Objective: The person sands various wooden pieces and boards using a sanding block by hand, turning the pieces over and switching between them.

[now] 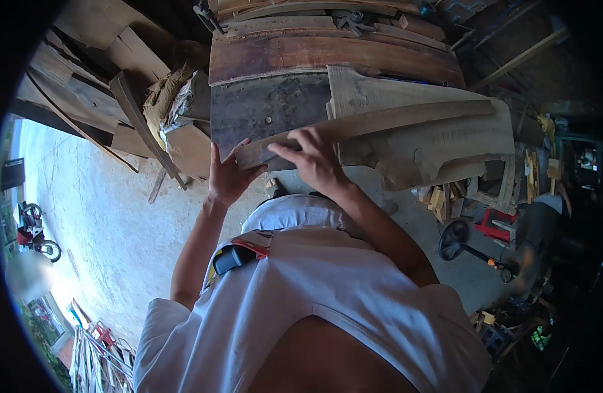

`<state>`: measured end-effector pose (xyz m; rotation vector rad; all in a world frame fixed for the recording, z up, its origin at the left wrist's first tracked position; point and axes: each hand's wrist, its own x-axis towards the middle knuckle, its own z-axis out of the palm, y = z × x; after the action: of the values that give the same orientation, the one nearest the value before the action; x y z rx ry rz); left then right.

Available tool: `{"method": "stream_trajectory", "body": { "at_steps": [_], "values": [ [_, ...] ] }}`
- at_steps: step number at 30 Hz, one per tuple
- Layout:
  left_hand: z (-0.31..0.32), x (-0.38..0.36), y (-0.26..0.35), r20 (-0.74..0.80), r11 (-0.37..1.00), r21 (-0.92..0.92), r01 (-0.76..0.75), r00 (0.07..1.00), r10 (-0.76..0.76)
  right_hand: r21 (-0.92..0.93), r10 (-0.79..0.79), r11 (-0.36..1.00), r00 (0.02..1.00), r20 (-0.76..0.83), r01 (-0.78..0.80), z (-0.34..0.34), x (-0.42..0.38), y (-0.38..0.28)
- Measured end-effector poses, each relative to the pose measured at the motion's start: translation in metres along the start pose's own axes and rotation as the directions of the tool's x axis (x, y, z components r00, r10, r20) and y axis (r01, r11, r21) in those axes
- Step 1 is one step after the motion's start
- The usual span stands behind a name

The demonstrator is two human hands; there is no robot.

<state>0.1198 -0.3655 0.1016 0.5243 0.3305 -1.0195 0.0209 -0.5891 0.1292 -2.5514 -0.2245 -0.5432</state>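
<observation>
A long, slightly curved wooden board (393, 124) lies slantwise in front of me, its near end (249, 154) reaching toward the left. My left hand (228, 175) is at that end, thumb on one side and fingers on the other, gripping it. Farther along, my right hand (318, 160) holds the same board, with the thumb stretched along the near side and the fingers bent over the top. Between its thumb and fingers shows a small dark patch, whose nature I cannot make out. Under the board's far part rests a wide, pale wooden slab (439, 147) with an uneven edge.
A dark work surface (269, 101) lies beyond my hands, with reddish-brown planks (328, 56) behind it. Offcuts and boards (141, 56) lean at the left. Wood scraps (442, 203) and a red stool (494, 224) stand at the right. A motorcycle (36, 232) is far left.
</observation>
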Motion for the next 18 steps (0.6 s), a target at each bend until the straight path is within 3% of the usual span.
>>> {"method": "stream_trajectory", "body": {
  "at_steps": [2, 4, 8, 11, 14, 16, 18],
  "values": [
    [0.001, 0.001, 0.004, 0.007, 1.0, -0.009, 0.001, 1.0, -0.001, 0.055, -0.054, 0.997, 0.998, 0.021, 0.053, -0.002, 0.012, -0.01],
    [-0.001, 0.0, 0.005, 0.023, 0.998, -0.039, 0.039, 0.999, -0.038, -0.068, 0.008, 0.998, 0.999, 0.047, -0.004, -0.03, 0.004, 0.017],
    [-0.005, 0.0, 0.005, -0.007, 0.999, -0.026, 0.027, 1.0, -0.027, -0.31, 0.34, 0.884, 0.936, -0.089, -0.35, -0.125, -0.045, 0.098],
    [-0.006, 0.004, 0.006, 0.005, 1.0, 0.008, 0.026, 1.0, -0.026, -0.287, 0.32, 0.9, 0.944, -0.08, -0.329, -0.105, -0.03, 0.075],
    [-0.004, 0.0, 0.005, 0.024, 0.999, -0.018, 0.05, 0.998, -0.049, -0.041, 0.043, 0.998, 0.997, -0.068, -0.046, -0.009, 0.011, 0.011],
    [0.003, -0.001, 0.007, 0.013, 0.999, -0.033, -0.002, 1.0, 0.002, 0.065, -0.105, 0.992, 0.995, -0.004, 0.105, 0.031, 0.031, -0.038],
    [0.004, -0.003, 0.006, 0.019, 1.0, -0.027, 0.004, 1.0, -0.003, 0.013, -0.199, 0.98, 0.98, -0.012, 0.2, 0.028, 0.037, -0.04]
  ]
}}
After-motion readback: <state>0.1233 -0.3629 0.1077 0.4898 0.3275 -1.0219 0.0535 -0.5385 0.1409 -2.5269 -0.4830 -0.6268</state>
